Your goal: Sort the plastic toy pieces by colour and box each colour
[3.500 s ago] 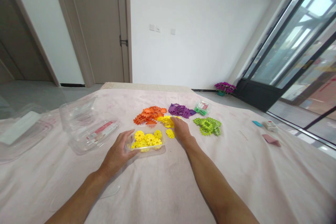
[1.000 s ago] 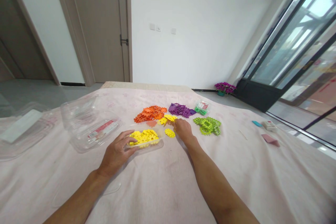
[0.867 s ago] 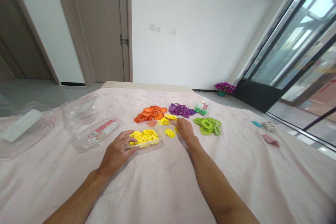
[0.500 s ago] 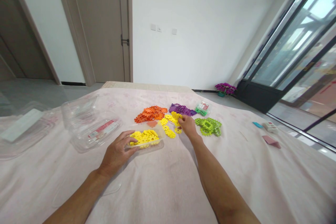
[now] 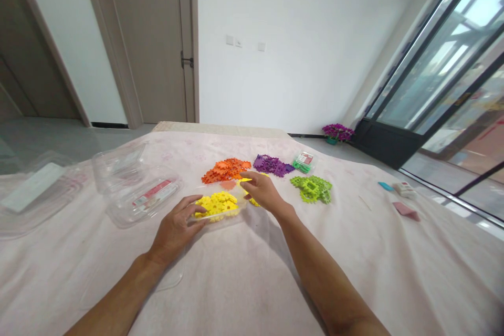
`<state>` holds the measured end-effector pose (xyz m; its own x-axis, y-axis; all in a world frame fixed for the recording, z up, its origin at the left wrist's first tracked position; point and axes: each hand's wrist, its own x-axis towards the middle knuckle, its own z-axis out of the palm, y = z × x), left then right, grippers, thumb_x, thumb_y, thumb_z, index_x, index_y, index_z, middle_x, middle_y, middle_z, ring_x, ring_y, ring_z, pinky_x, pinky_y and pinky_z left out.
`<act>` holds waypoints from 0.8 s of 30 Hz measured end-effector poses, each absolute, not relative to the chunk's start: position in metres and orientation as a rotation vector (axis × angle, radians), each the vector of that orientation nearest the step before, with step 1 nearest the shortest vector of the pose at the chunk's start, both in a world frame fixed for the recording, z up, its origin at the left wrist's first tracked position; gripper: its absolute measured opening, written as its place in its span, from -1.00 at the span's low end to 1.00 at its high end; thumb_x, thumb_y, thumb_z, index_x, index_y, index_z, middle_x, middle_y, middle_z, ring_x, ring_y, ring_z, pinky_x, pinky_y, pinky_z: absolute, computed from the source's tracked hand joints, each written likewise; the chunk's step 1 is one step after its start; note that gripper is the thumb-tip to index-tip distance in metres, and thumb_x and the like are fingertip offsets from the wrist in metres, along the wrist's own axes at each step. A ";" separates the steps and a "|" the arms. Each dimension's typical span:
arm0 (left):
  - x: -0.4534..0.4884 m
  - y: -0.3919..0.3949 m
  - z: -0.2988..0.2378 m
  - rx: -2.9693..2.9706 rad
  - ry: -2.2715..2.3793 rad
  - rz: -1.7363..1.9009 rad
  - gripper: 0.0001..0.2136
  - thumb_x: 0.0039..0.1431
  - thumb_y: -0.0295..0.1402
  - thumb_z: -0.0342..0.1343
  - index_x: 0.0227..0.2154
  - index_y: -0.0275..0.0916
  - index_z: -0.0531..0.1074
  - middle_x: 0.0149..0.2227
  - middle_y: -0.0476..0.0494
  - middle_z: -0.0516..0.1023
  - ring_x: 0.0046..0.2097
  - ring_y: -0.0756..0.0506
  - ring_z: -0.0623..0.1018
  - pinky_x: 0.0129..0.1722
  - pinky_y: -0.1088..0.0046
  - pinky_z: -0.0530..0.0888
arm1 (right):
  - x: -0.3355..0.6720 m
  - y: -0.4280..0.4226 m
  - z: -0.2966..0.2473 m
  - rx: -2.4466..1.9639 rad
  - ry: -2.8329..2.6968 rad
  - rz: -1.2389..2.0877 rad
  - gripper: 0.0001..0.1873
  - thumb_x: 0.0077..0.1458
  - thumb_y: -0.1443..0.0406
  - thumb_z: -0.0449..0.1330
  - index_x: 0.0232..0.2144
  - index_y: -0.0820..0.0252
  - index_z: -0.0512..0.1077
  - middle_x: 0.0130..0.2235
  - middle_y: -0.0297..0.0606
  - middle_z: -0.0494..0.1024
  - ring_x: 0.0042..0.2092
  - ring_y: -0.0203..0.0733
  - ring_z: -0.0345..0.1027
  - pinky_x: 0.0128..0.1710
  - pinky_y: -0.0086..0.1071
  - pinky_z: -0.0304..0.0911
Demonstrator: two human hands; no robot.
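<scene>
My left hand (image 5: 179, 227) grips the near left side of a clear plastic box (image 5: 214, 217), thumb outside and fingers over the rim. Inside the box lie many yellow flower-shaped plastic pieces (image 5: 216, 203). At the box's right end is my right hand (image 5: 264, 194), its fingers and thumb apart, with no piece plainly held. More yellow pieces (image 5: 255, 202) on the cloth are partly hidden behind that hand. Just beyond the box is a heap of orange pieces (image 5: 226, 169), with a purple heap (image 5: 271, 165) to its right.
Light green pieces (image 5: 312, 189) and a lidded box of green pieces (image 5: 303, 161) lie to the right. Clear open containers (image 5: 145, 202) stand at left. A pink cloth (image 5: 252, 283) covers the table; a blue item (image 5: 386, 186) and a folded pink item (image 5: 406, 211) sit far right.
My right hand has moved left and nearer, from the loose yellow pieces to the box's right end. The yellow pieces it pinched no longer show in its fingers. My left hand stays put.
</scene>
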<state>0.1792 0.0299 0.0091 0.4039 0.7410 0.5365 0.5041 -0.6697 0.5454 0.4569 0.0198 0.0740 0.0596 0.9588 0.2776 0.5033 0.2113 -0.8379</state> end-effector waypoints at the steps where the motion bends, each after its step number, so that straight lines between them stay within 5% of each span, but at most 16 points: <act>1: 0.179 0.030 0.009 2.369 1.086 1.131 -0.83 0.19 -0.17 0.19 -0.27 -0.10 0.56 0.13 -0.14 0.50 0.08 -0.19 0.55 0.08 0.21 0.52 | 0.463 0.020 0.075 -1.486 -1.626 0.513 -0.63 0.17 0.26 0.19 0.03 0.14 0.52 0.01 -0.17 0.58 -0.15 -0.14 0.52 -0.30 -0.29 0.54; 5: 0.179 0.030 0.008 2.370 1.100 1.114 -0.82 0.19 -0.16 0.19 -0.25 -0.10 0.56 0.14 -0.15 0.49 0.09 -0.19 0.55 0.09 0.19 0.51 | 0.495 0.017 0.082 -1.935 -1.832 0.122 -0.66 0.17 0.32 0.21 0.01 0.18 0.53 0.04 -0.11 0.58 0.02 -0.07 0.47 0.07 -0.21 0.34; 10: 0.180 0.030 0.009 2.361 1.098 1.125 -0.81 0.19 -0.14 0.20 -0.24 -0.10 0.56 0.14 -0.16 0.49 0.09 -0.18 0.55 0.10 0.19 0.51 | 0.519 0.013 0.081 -2.417 -1.906 0.236 -0.51 0.02 0.11 0.36 0.01 0.12 0.53 0.02 -0.10 0.58 0.02 0.03 0.46 -0.05 -0.25 0.32; 17: 0.179 0.030 0.010 2.363 1.089 1.139 -0.82 0.17 -0.14 0.22 -0.27 -0.09 0.57 0.12 -0.12 0.51 0.07 -0.18 0.56 0.06 0.24 0.52 | 0.525 0.018 0.069 -2.414 -2.014 0.166 -0.65 -0.03 0.35 0.35 -0.12 0.15 0.59 -0.06 -0.12 0.60 -0.07 -0.05 0.49 -0.17 -0.37 0.28; 24: 0.179 0.031 0.008 2.376 1.089 1.116 -0.83 0.19 -0.15 0.21 -0.26 -0.10 0.55 0.12 -0.12 0.50 0.08 -0.17 0.55 0.09 0.22 0.50 | 0.533 0.022 0.059 -2.409 -1.922 0.277 -0.54 -0.08 0.35 0.31 -0.05 0.22 0.52 -0.02 -0.07 0.59 -0.05 -0.04 0.47 -0.18 -0.38 0.28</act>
